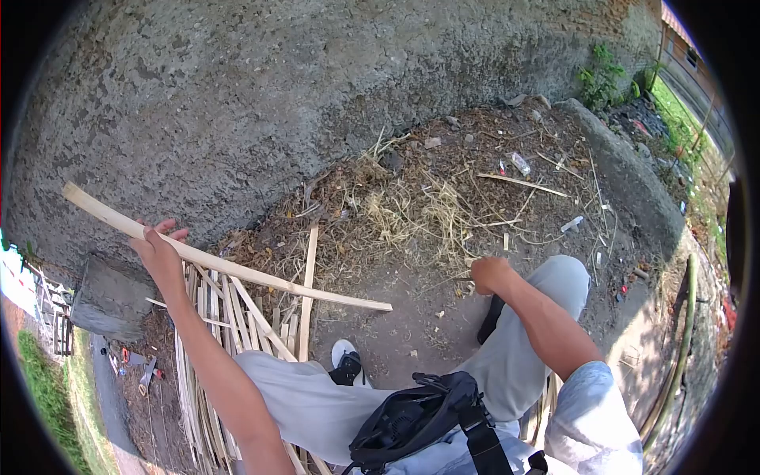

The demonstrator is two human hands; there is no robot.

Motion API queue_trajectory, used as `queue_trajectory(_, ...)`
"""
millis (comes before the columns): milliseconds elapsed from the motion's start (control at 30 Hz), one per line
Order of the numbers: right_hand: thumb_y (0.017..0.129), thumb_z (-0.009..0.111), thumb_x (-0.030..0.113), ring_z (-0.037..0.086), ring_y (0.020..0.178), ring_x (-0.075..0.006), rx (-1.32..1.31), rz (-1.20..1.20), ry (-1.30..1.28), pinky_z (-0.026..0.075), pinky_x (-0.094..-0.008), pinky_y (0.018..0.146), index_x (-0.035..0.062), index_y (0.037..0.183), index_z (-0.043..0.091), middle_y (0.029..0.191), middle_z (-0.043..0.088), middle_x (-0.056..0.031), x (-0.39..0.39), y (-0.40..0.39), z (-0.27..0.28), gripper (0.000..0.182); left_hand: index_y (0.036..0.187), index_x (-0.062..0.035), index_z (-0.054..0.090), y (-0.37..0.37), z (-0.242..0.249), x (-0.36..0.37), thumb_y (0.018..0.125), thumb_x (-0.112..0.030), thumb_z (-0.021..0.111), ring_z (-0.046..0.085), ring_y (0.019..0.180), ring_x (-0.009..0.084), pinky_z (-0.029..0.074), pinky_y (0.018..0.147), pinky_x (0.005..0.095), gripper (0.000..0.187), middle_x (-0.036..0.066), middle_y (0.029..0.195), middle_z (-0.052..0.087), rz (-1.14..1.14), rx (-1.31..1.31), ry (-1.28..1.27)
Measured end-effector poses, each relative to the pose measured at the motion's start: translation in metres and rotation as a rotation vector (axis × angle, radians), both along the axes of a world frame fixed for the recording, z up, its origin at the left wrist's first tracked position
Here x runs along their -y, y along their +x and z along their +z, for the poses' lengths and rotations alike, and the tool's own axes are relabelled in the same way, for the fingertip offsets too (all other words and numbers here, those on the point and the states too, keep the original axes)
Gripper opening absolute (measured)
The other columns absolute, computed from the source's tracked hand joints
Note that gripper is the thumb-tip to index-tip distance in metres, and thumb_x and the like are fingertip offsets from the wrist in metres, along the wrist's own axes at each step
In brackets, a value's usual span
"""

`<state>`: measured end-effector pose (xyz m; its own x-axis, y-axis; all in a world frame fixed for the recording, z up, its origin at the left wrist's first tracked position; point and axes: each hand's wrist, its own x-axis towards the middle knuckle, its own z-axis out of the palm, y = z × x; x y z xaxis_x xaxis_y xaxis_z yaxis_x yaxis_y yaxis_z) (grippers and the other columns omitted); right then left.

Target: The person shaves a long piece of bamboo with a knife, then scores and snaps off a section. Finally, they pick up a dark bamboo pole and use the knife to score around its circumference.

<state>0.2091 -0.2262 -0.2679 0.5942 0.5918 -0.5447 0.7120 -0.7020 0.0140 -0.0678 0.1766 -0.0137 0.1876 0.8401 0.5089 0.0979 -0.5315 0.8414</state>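
A long, pale wooden strip (237, 271) slants from the wall side at upper left down toward the middle of the view. My left hand (161, 247) grips it nearer its upper left end, thumb across the strip and some fingertips spread behind it. In front of my right knee, my right hand (490, 275) is closed in a fist. Something thin and dark pokes out a little to the left of that fist; its kind is too small to tell. The strip's lower right end is apart from my right hand.
Many pale strips (190, 380) lie piled beside my left leg. A rough wall (237, 95) rises ahead, with shavings (396, 214) scattered on the ground below. A concrete block (111, 297) stands at left, near a handsaw (147, 375). Plastic bottles (520, 164) lie at right.
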Motion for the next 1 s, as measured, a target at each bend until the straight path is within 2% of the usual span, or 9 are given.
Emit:
queue_trajectory(67,0.073,0.063,0.010,0.064,0.103,-0.0304,-0.006,0.002,-0.008,0.053,-0.0399,0.083,0.0048,0.100,0.070,0.109,0.067,-0.0156,-0.002,0.000,0.002,0.028,0.133,0.0017,0.020,0.000,0.003,0.011,0.098,-0.017,0.026,0.065,0.078,0.0254,0.051,0.066,0.0337,0.040,0.019,0.108,0.056,-0.001,-0.089,0.020)
queue_trajectory(167,0.074,0.062,0.010,0.064,0.104,-0.0303,-0.023,-0.016,-0.009,0.052,-0.0398,0.083,0.0043,0.100,0.069,0.110,0.067,-0.0152,-0.006,-0.004,0.013,0.028,0.132,0.0007,0.019,-0.010,-0.006,-0.010,0.092,-0.003,0.033,0.064,0.085,0.0260,0.053,0.071,0.0343,0.043,0.021,0.116,0.051,0.002,-0.083,-0.051)
queue_trajectory(267,0.074,0.061,0.011,0.064,0.104,-0.0302,-0.037,-0.013,-0.016,0.052,-0.0401,0.084,0.0041,0.101,0.069,0.110,0.066,-0.0156,-0.011,-0.007,0.012,0.028,0.131,0.0010,0.021,-0.021,-0.018,-0.021,0.085,0.009,0.041,0.064,0.092,0.0268,0.055,0.076,0.0344,0.051,0.022,0.119,0.049,-0.104,-0.095,0.071)
queue_trajectory(367,0.074,0.061,0.012,0.064,0.104,-0.0308,-0.030,-0.004,0.000,0.052,-0.0407,0.085,0.0040,0.101,0.068,0.110,0.066,-0.0169,-0.010,-0.004,0.016,0.029,0.132,0.0022,0.024,-0.021,-0.011,-0.013,0.080,0.016,0.044,0.063,0.099,0.0293,0.052,0.086,0.0375,0.058,0.020,0.116,0.051,-0.139,-0.026,0.049)
queue_trajectory(433,0.074,0.062,0.013,0.063,0.103,-0.0316,-0.012,0.023,0.038,0.052,-0.0411,0.085,0.0039,0.101,0.068,0.109,0.066,-0.0179,-0.010,-0.003,0.014,0.030,0.133,0.0041,0.028,-0.021,-0.012,-0.017,0.084,0.013,0.047,0.063,0.102,0.0304,0.052,0.089,0.0374,0.053,0.021,0.115,0.053,-0.143,-0.034,0.050)
queue_trajectory(600,0.073,0.064,0.016,0.063,0.103,-0.0329,-0.002,0.037,0.055,0.052,-0.0419,0.085,0.0029,0.099,0.068,0.107,0.066,-0.0188,-0.009,-0.005,0.018,0.030,0.128,0.0037,0.028,-0.001,-0.017,-0.010,0.096,-0.002,0.042,0.068,0.085,0.0292,0.060,0.070,0.0366,0.035,0.021,0.099,0.061,-0.228,-0.018,0.020)
queue_trajectory(733,0.072,0.063,0.014,0.063,0.103,-0.0325,0.000,0.030,0.046,0.052,-0.0425,0.085,0.0021,0.097,0.069,0.107,0.066,-0.0189,-0.008,-0.006,0.022,0.029,0.121,0.0028,0.032,0.013,-0.018,-0.004,0.099,-0.009,0.038,0.068,0.077,0.0289,0.060,0.067,0.0358,0.026,0.020,0.096,0.062,-0.253,0.065,0.004)
queue_trajectory(933,0.071,0.060,0.010,0.064,0.103,-0.0323,0.026,0.028,0.060,0.053,-0.0431,0.084,0.0020,0.095,0.069,0.106,0.066,-0.0188,-0.002,0.001,0.007,0.027,0.109,0.0009,0.037,0.026,-0.008,0.006,0.100,-0.018,0.042,0.068,0.069,0.0272,0.057,0.058,0.0341,0.022,0.018,0.087,0.062,-0.214,0.084,-0.046)
queue_trajectory(1000,0.071,0.060,0.010,0.064,0.103,-0.0324,0.044,0.049,0.069,0.053,-0.0428,0.083,0.0018,0.095,0.069,0.106,0.066,-0.0191,0.000,0.001,0.004,0.027,0.111,0.0011,0.037,0.030,-0.009,0.003,0.098,-0.016,0.046,0.068,0.069,0.0276,0.057,0.058,0.0342,0.023,0.018,0.090,0.061,-0.221,0.093,-0.024)
